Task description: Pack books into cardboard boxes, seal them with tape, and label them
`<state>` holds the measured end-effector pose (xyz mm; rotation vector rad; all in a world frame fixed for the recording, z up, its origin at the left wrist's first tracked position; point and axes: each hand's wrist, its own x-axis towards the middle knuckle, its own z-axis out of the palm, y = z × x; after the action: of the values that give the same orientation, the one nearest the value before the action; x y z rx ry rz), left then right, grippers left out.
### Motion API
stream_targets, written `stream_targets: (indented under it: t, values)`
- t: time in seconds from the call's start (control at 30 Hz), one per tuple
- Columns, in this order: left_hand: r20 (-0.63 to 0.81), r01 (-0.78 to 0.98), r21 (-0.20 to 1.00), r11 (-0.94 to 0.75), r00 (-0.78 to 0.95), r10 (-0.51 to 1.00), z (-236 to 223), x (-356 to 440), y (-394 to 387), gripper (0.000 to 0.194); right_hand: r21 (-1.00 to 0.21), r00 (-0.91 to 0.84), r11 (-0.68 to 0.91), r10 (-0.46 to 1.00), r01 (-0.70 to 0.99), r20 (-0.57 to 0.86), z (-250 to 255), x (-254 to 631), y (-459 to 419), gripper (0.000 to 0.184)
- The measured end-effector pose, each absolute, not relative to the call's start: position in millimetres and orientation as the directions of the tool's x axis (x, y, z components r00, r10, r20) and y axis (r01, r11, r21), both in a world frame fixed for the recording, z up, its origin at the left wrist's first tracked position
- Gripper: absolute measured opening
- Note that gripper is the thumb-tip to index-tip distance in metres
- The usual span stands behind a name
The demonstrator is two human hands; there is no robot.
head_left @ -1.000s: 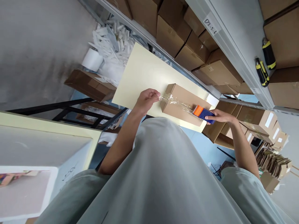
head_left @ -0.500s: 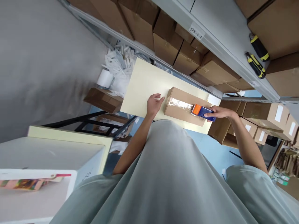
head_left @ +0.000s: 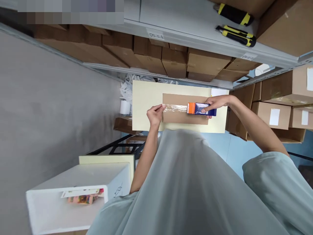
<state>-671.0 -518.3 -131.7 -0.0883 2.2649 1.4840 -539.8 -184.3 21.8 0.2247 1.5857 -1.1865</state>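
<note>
A long brown cardboard box (head_left: pixel 178 119) lies flat on a pale yellow tabletop (head_left: pixel 146 89). Along its middle runs a strip of clear packing tape (head_left: pixel 175 108). My right hand (head_left: pixel 212 103) is wrapped around a blue and orange tape dispenser (head_left: pixel 192 108), which rests over the right half of the box, at the strip's right end. At the box's left edge, my left hand (head_left: pixel 156 114) has thumb and fingers pinched together on the tape's left end.
Above the table, a grey shelf (head_left: pixel 176 16) holds two yellow-black utility knives (head_left: pixel 236 36); brown boxes (head_left: pixel 174 62) line the level below. More cartons (head_left: pixel 271 114) are stacked at right. A white open container (head_left: pixel 80 176) stands at lower left, and a white roll (head_left: pixel 125 107) lies beyond the table.
My left hand has gone from open beside the box to pinching the tape's end at its left edge. The dispenser sits farther left along the box. The view has turned.
</note>
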Motion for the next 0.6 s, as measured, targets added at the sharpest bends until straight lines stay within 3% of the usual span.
stream_targets:
  t: [0.17,0.4,0.6]
  values:
    - [-0.377,-0.294,0.861,0.415,-0.916,0.134,-136,-664,-510,0.018,-0.571,-0.367,0.508,-0.450,0.645,-0.815,35,-505,-150,0.084]
    - [-0.370,-0.302,0.841,0.448,-0.926,0.070,-141,-659,-502,0.024,-0.472,-0.275,0.534,-0.408,0.701,-0.870,53,-443,-79,0.085]
    - [-0.386,-0.321,0.804,0.500,-0.922,0.031,-140,-657,-494,0.028,-0.486,-0.249,0.577,-0.442,0.656,-0.862,26,-430,-58,0.088]
